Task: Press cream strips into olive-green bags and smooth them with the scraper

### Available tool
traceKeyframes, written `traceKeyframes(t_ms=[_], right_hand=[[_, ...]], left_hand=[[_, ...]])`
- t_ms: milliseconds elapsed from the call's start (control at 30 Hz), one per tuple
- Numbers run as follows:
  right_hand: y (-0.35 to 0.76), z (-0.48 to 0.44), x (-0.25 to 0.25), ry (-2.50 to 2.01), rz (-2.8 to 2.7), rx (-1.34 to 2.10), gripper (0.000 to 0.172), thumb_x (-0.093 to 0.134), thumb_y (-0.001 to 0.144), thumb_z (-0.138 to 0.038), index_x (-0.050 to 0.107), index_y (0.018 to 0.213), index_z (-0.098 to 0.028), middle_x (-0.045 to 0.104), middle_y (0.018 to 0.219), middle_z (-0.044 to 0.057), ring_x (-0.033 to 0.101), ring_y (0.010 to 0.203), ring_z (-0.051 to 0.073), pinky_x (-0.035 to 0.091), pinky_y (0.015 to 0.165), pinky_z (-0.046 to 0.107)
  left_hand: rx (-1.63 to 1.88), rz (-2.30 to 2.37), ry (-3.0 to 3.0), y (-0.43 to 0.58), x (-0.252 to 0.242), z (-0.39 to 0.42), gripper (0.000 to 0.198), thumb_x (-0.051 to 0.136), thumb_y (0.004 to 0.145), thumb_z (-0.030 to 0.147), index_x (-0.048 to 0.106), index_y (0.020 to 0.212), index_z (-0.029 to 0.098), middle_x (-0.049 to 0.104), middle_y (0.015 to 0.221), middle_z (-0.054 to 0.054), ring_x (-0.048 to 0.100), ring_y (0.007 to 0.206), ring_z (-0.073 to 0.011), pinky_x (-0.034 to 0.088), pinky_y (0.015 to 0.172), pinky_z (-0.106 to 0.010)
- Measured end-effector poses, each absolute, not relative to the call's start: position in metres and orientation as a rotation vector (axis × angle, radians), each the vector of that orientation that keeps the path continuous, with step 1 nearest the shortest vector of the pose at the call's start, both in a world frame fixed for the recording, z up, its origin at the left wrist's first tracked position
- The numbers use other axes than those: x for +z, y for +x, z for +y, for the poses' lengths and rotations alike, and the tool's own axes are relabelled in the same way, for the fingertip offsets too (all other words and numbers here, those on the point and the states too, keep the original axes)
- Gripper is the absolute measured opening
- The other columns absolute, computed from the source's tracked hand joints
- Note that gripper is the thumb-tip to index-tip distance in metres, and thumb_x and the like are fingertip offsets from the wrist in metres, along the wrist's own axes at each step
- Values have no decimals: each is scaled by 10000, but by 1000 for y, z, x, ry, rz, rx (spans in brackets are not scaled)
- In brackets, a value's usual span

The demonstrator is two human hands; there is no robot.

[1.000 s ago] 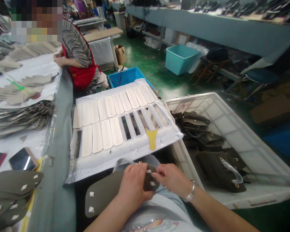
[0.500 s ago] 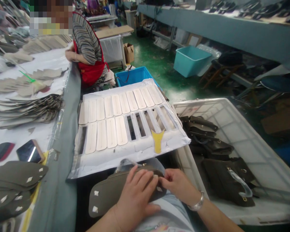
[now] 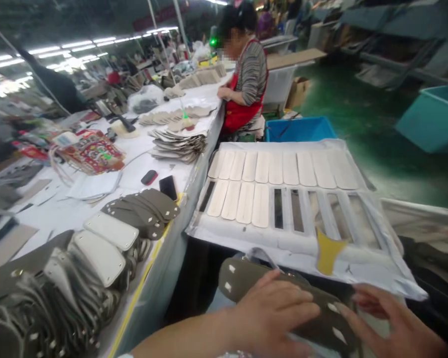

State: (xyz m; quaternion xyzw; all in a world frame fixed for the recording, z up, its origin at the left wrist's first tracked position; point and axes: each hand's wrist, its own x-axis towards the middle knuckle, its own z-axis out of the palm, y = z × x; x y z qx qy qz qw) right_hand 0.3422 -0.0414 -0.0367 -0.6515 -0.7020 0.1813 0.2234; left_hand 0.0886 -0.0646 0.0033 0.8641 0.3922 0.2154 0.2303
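Observation:
A dark olive flat piece with white tabs near its ends lies across the person's lap. My left hand rests over its middle, fingers spread and reaching to the right. At the piece's right end is my right hand, blurred, its fingers bent beside a white tab; whether it pinches anything is unclear. A clear-wrapped handle shows behind the piece. Just beyond stands a white rack carrying rows of cream oval strips, with a yellow piece on its front edge.
On the left, a long white table bears stacked olive pieces, a phone and a patterned bag. A person in a red apron works at its far side. A blue bin stands behind the rack.
The view has swung left, showing more of the table. My left hand remains on the olive piece, its fingers now pointing right. My right hand is at the piece's right end, its fingers more extended.

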Motion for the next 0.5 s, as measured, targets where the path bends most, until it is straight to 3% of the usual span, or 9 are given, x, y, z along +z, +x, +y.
traceKeyframes(t_ms=[100,167,267,500], right_hand=[[286,-37,-19,-1378,-2288,398,579,551,733,-538,411,1221,-259,558,1163,117,532,1065,277,453,873,418],[241,-34,-13,-1099,-2539,433,729,598,695,-531,353,1307,-220,477,1284,114,443,1173,290,399,956,445],[189,-28,-15,-941,-2699,537,872,668,613,-515,340,1336,-155,434,1327,149,401,1202,317,354,988,475],[172,-21,-33,-1017,-2750,624,838,683,605,-519,407,1287,-117,494,1270,166,454,1153,305,385,959,465]], left_hand=[[999,1718,1778,39,0,-82,255,475,828,328,535,1033,189,599,946,-72,548,891,-187,440,827,-339],[978,1910,1409,10,-5,-86,173,525,799,309,542,922,188,557,797,-23,525,724,-151,448,667,-279],[796,1783,1203,-17,-14,-85,180,612,737,333,540,813,186,487,660,40,449,595,-110,385,553,-225],[745,1693,1076,-21,-28,-76,205,650,677,318,506,683,172,433,576,68,383,548,-88,303,499,-201]])
